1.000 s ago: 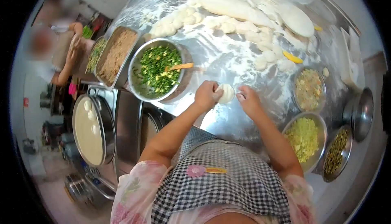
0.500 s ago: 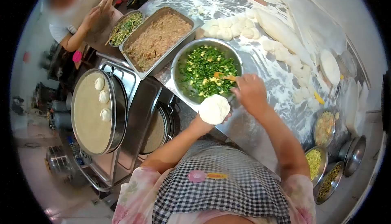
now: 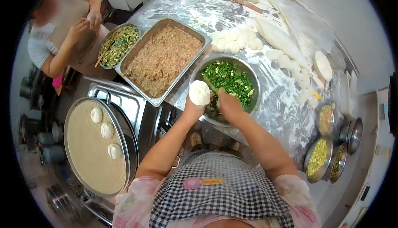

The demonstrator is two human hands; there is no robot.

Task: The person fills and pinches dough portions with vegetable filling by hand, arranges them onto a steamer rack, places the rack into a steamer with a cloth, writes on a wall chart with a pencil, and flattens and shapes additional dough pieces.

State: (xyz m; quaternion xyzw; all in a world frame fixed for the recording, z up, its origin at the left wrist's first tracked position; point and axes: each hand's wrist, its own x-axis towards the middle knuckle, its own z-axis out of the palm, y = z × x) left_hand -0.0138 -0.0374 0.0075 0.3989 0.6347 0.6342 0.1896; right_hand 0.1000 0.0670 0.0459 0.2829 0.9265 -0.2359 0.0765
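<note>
A round white dough wrapper (image 3: pixel 200 93) rests in my left hand (image 3: pixel 192 110), whose fingers are cupped beneath it and mostly hidden. The wrapper is at the left rim of a steel bowl (image 3: pixel 258 90). Chopped greens with yellow bits (image 3: pixel 234 78) fill much of that bowl. My right hand (image 3: pixel 229 107), slightly blurred, is closed around a wooden spatula (image 3: pixel 211 87). The spatula's blade end is close beside the wrapper; whether they touch, I cannot tell.
A deep tray of minced filling (image 3: pixel 166 53) stands left of the bowl. Dough pieces (image 3: pixel 234 39) lie on the floured table (image 3: pixel 273 103). Three buns (image 3: pixel 107 130) sit on a round steamer (image 3: pixel 83 157). Across the table, another person (image 3: pixel 68 33) works beside a filling bowl (image 3: pixel 118 43).
The whole view has shifted. My left hand has brought the wrapper to the bowl's left rim. From the bowl's right side, my right hand has moved left with the spatula, toward the wrapper.
</note>
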